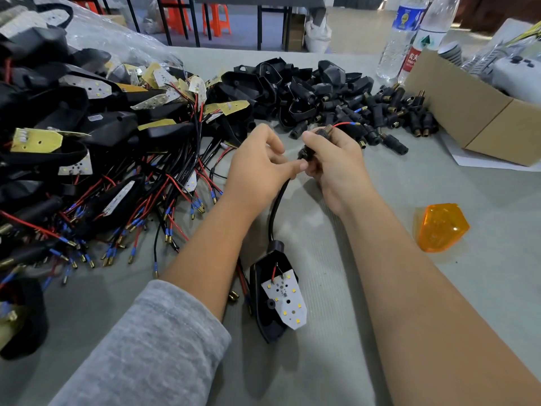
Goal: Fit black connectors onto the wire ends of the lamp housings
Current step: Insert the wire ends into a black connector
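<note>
2 hands meet above the middle of the grey tabletop (pixel 366 288). Right hand (pixel 333 162) is curled around 1 black connector (pixel 317 133), brass threaded end poking out at the top with 1 red wire (pixel 342 123) coming out of it, blue-sleeved tip. Left hand (pixel 257 162) is curled too, thumb tip touching the connector's lower end by the right fingers; what its other fingers pinch is hidden. 1 black cable (pixel 276 206) drops from between the hands toward the viewer to 1 lamp housing (pixel 275 300) lying flat on the tabletop between the 2 forearms, white LED board face up. Left forearm has a grey sleeve (pixel 152 347); right forearm bare.

Left of the hands: big heap of wired housings (pixel 87 136), too many to count, red and black leads with blue-sleeved brass tips fanned out. Behind the hands: pile of empty black shells (pixel 292 86), and right of it a pile of loose connectors (pixel 392 112), uncountable. 1 orange lens (pixel 440 227) sits right of the right forearm, apart. 1 cardboard box (pixel 474 118) far right, 2 plastic bottles (pixel 409 39) behind it.
</note>
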The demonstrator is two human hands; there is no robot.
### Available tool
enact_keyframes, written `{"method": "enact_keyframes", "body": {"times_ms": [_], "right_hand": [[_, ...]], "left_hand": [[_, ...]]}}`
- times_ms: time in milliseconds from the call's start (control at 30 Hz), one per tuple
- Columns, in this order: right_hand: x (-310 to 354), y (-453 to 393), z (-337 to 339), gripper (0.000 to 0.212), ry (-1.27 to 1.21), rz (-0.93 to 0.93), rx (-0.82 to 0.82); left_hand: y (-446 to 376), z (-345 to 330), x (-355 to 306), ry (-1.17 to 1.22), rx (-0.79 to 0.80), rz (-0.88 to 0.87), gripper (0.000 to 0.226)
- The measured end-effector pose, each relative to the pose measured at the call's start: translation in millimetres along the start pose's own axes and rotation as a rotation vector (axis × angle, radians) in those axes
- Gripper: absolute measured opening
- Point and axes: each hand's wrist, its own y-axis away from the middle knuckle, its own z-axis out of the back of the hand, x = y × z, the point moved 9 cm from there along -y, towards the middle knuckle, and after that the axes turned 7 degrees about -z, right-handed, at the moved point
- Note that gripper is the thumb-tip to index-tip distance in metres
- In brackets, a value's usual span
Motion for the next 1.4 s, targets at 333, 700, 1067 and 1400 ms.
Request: {"method": "enact_keyframes", "body": {"times_ms": [333,700,1067,1400], "right_hand": [[4.6,3.4,-4.8,0.033,0.277,0.086,0.007],[-1.4,-1.1,16.8,0.027,-0.136,-0.034,-0.128],[3.8,6.2,-8.4,0.020,0.033,0.015,0.060],[2.0,2.7,6.5,0.026,-0.057,0.006,-0.060]], "left_hand": [[0.7,-7.0,-18.8,-0.144,0.075,-0.137,0.047],[6.0,-24.1,4.3,-0.270,0.337,0.108,0.031],[2.4,-22.5,-2.7,-0.045,0.303,0.026,0.030],[1.4,-21.0,7.3,-0.045,0.356,0.113,0.035]]}}
